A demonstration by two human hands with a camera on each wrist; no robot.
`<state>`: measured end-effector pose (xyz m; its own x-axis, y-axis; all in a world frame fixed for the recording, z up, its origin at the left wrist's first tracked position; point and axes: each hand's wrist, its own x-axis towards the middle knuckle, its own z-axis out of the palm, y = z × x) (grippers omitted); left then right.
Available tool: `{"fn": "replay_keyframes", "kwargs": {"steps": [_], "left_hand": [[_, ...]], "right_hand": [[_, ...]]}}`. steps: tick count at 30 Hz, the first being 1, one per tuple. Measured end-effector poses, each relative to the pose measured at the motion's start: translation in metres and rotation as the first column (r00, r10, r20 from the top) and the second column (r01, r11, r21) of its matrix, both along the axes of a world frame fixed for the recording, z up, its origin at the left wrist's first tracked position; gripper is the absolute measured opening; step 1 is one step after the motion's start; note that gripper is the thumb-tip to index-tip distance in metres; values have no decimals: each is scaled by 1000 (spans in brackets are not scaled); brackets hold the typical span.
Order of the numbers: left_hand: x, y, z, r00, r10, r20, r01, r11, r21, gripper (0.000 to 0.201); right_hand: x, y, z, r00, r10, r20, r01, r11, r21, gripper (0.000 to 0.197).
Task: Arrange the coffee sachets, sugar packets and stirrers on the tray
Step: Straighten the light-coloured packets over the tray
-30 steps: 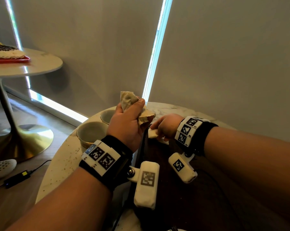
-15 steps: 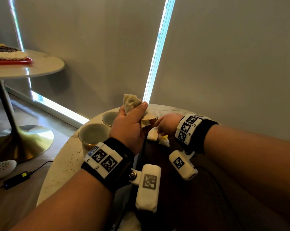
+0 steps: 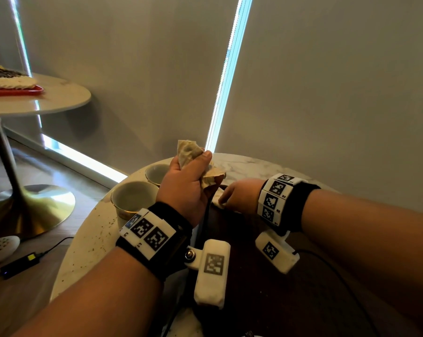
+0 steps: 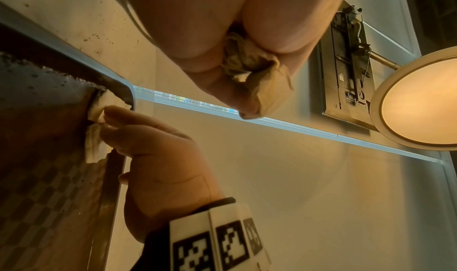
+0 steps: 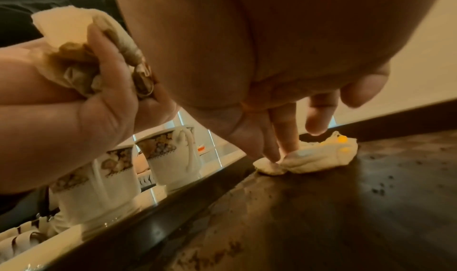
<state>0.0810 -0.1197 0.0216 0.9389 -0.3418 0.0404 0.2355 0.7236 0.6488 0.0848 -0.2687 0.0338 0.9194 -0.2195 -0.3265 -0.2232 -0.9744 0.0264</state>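
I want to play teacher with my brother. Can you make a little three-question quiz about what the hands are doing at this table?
1. True or false: the left hand holds a stained crumpled wad.
2. How many cups stand beside the dark tray?
3. The right hand touches: A) a cup, B) a white crumpled packet, C) a spoon.

Key: 1 true; 2 two; 3 B.

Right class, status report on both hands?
Left grip holds crumpled tissue. Right grip pressing packets on tray. Cups beside tray.
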Motion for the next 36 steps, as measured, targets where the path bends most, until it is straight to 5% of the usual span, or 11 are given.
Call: {"fn": "replay_keyframes", "kwargs": {"steps": [7,11,15,18,23,27,31,36], "left_hand": [[3,-1,-3,1000,-21,11,21,1000,6,17],[5,-2,-4,1000,-22,6,22,1000,6,18],[4,-3,-4,1000,-9,-8,9,1000,18,26],[2,-5,-5,1000,20,7,-20,998,59,61],[3,-5,-9,998,34,50,-39,993,108,79],[3,-6,-11,994,33,105,-49,987,156,83],[5,-7,-10,1000,20,12,-21,993,115,96],[10,-8,-10,998,-9,-59,12,999,48,54]], "right_hand": [[-11,5,11,998,52,-24,-50,995,85,39],[-11,-3,16,978,0,210,-53,968,247,35],[-21,-15,32,864,-170,475,-149,814,562,24],[-35,-12,48,838,-183,515,-261,693,672,22],[-55,-3,55,877,-62,477,-303,699,648,43],[-58,3,46,834,-71,548,-352,696,626,29],[-55,7,43,816,-129,563,-351,663,661,4],[-49,2,44,756,-195,625,-347,690,635,11]]}}
